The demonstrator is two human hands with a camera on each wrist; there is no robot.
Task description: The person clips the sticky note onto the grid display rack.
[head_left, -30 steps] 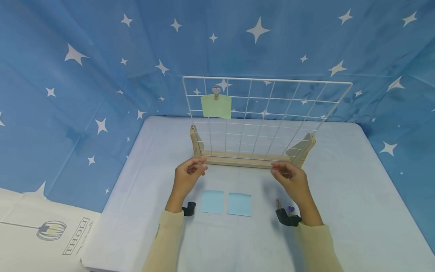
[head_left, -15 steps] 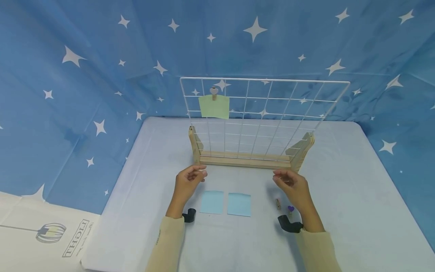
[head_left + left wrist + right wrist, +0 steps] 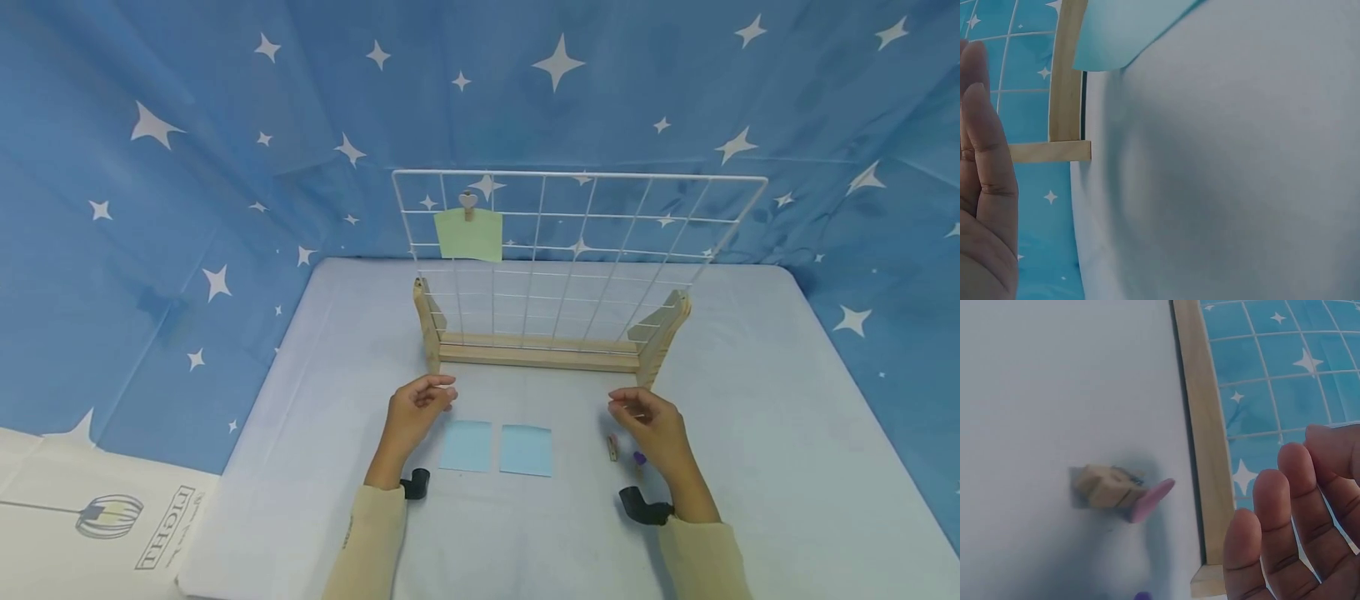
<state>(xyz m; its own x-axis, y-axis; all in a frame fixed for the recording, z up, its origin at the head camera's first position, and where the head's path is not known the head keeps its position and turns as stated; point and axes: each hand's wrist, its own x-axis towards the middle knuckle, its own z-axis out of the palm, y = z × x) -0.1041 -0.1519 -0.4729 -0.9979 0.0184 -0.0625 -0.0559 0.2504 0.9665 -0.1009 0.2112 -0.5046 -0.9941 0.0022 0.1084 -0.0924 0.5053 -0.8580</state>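
Observation:
In the head view my left hand (image 3: 412, 412) hovers over the table, fingers loosely bent and holding nothing. It is nearest to two light blue paper notes, a left one (image 3: 466, 446) and a right one (image 3: 526, 451), lying side by side. My right hand (image 3: 652, 423), also holding nothing, hangs loosely bent above a small wooden clothespin (image 3: 1110, 487) with a pink end. Beside that lies a clothespin with a purple heart (image 3: 639, 458). A green note (image 3: 468, 237) hangs on a white wire grid (image 3: 537, 215), pinned by a clothespin with a pale heart (image 3: 468, 202).
The grid leans back in a wooden stand (image 3: 540, 358) beyond both hands. A white cloth covers the table (image 3: 337, 333). Blue star-printed fabric (image 3: 225, 167) hangs behind and at the sides. Black camera mounts, one left (image 3: 417, 483) and one right (image 3: 641, 507), stick out at the wrists.
Both hands have drawn back from the front of the wooden stand towards the person. The pink-ended clothespin shows more fully. Notes, clothespins and grid have stayed in place.

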